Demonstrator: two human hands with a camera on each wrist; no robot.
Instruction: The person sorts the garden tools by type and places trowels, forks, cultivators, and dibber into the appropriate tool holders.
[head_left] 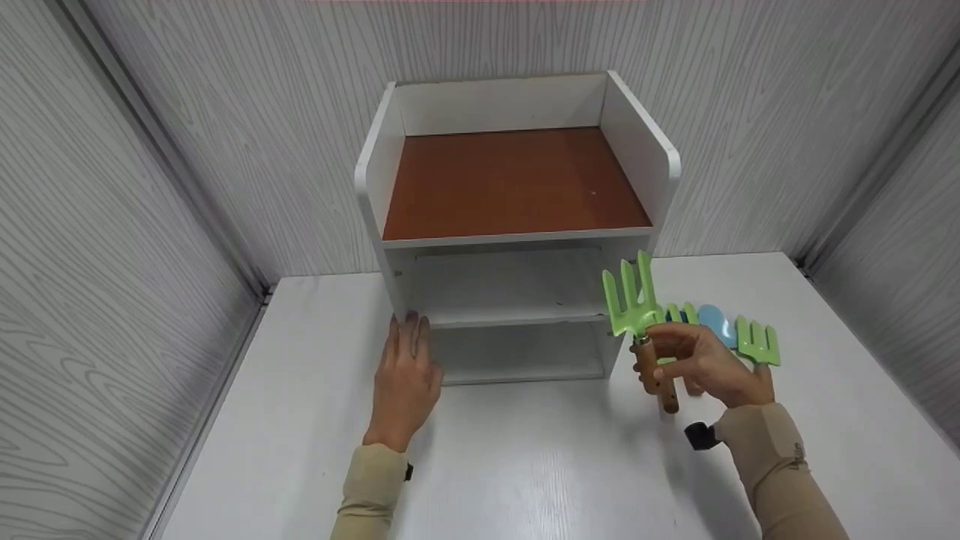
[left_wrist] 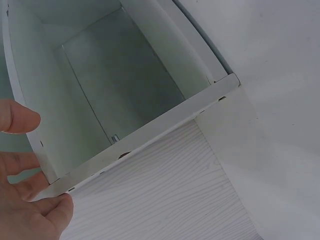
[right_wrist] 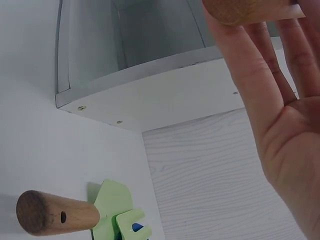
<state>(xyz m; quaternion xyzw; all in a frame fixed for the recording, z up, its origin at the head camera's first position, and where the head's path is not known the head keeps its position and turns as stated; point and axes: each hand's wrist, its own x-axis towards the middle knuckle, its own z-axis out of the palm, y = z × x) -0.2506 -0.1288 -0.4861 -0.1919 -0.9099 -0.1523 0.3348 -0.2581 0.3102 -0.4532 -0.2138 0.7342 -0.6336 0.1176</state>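
My right hand holds a small garden fork by its wooden handle, its green tines pointing up beside the shelf unit's right side. In the right wrist view, the round end of that handle shows against the fingers. My left hand rests its fingers on the front edge of the left side panel of the white shelf unit. Fingers lie on both sides of that panel edge in the left wrist view.
On the white table, right of the unit, lie a light blue tool head, a green rake-like tool and other green tools with a wooden handle. The unit has a brown top shelf. Grained panels wall the sides and back.
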